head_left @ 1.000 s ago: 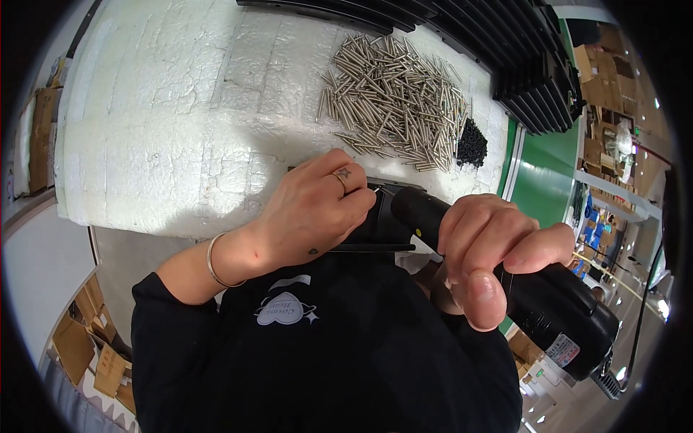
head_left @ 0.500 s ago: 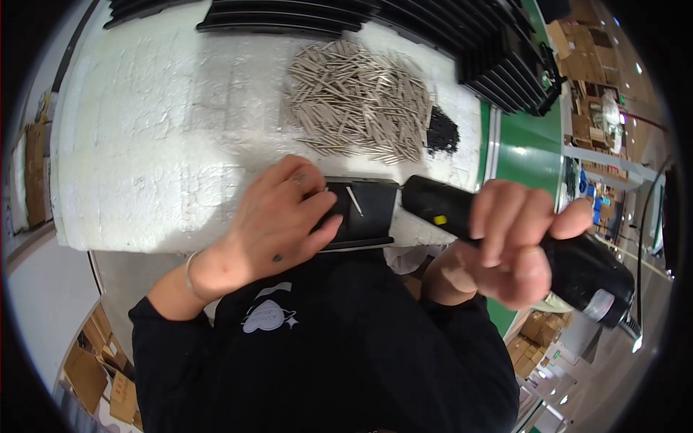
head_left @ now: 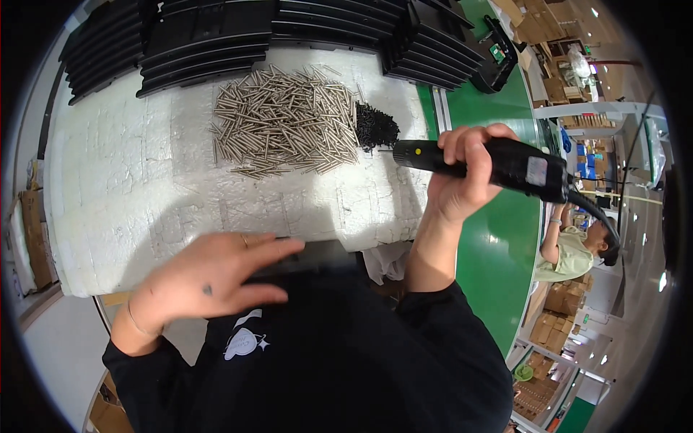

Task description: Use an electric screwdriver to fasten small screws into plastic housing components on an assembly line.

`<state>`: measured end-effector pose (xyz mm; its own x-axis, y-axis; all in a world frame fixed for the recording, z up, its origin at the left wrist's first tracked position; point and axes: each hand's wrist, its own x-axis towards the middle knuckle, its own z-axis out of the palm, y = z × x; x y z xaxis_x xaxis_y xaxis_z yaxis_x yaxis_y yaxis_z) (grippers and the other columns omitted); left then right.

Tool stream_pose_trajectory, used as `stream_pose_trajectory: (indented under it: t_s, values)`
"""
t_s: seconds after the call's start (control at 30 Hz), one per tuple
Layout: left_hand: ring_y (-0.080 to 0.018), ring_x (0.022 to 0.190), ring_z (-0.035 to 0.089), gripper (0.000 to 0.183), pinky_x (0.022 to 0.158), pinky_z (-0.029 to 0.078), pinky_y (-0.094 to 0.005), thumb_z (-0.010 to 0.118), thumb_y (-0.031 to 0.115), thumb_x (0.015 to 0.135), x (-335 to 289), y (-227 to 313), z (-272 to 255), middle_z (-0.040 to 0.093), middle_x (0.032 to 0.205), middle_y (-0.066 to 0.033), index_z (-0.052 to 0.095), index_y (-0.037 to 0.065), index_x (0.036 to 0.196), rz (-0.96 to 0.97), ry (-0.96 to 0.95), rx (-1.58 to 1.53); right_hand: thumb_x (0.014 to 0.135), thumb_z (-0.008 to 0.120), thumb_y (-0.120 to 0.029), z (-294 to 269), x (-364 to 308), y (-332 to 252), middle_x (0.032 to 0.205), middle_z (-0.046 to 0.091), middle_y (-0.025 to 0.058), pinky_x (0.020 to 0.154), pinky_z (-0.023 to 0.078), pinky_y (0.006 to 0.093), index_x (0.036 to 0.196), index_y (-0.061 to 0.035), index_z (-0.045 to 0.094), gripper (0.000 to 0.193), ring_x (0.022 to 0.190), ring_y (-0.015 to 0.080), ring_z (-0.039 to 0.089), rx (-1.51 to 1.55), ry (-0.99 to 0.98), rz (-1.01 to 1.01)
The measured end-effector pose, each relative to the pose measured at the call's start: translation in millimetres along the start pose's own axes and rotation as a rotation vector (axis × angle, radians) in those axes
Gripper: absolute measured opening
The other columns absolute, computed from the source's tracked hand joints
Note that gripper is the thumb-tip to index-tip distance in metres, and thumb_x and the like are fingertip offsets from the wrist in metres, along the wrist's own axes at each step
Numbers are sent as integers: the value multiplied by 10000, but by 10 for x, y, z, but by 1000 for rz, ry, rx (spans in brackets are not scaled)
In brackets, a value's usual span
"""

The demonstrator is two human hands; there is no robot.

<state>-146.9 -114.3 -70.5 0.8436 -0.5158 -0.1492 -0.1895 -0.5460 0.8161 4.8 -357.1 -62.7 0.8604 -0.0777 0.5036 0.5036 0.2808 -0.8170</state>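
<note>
My right hand (head_left: 469, 167) is wrapped around a black corded electric screwdriver (head_left: 516, 164), held nearly level. Its thin bit points left, at the lower edge of a heap of small black screws (head_left: 375, 125). Low at the table's front edge, my left hand (head_left: 220, 270) has its fingers stretched out and the thumb apart. Under and beside its fingertips is a black panel (head_left: 321, 257), blurred and partly hidden against my black shirt. A large heap of slim silver metal pins (head_left: 285, 123) lies to the left of the screws.
Stacks of black ribbed panels (head_left: 206, 50) line the far side of the white foam-covered surface (head_left: 108, 187). A green table (head_left: 484, 245) runs along the right, with a black housing holding a circuit board (head_left: 497, 54). Another person (head_left: 574, 249) is at the far right.
The screwdriver has gone from beside the black panel up to the screws. My left hand has shifted left and nearer to me, its fingers straighter. The whole view has turned to the right.
</note>
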Motion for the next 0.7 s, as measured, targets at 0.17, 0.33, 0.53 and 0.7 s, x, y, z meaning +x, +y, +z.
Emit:
stream_pose_trajectory:
  t_s: [0.17, 0.33, 0.53, 0.7]
  values:
    - [-285, 663, 609, 476, 616, 488, -355, 658, 341, 868, 175, -233, -42, 660, 783, -122, 583, 125, 1285, 16, 315, 129, 798, 579, 4, 17, 8, 90, 696, 485, 42, 590, 440, 322, 1017, -39, 514, 233, 533, 140, 435, 21, 0, 73]
    - [-346, 1076, 504, 754, 900, 440, -424, 824, 324, 646, 141, -66, 162, 501, 1257, -173, 538, 32, 1279, -88, 310, 338, 797, 566, 4, -84, 11, 114, 700, 493, 46, 594, 445, 328, 1037, -33, 502, 251, 527, 139, 434, 34, 12, 62]
    - [-340, 1085, 482, 851, 928, 416, -438, 848, 186, 553, 147, 28, 301, 485, 1253, -152, 502, 79, 1323, -133, 291, 359, 800, 564, -6, -69, 49, 137, 691, 488, 41, 592, 439, 325, 1046, -43, 503, 256, 526, 134, 428, 28, 3, 76]
    - [-331, 1065, 489, 741, 923, 416, -435, 831, 235, 606, 292, 9, 161, 499, 1221, -140, 545, 76, 1271, -29, 338, 407, 812, 556, -36, -107, 31, 10, 677, 467, 26, 588, 417, 311, 1063, -56, 499, 259, 532, 127, 415, 98, -39, 31]
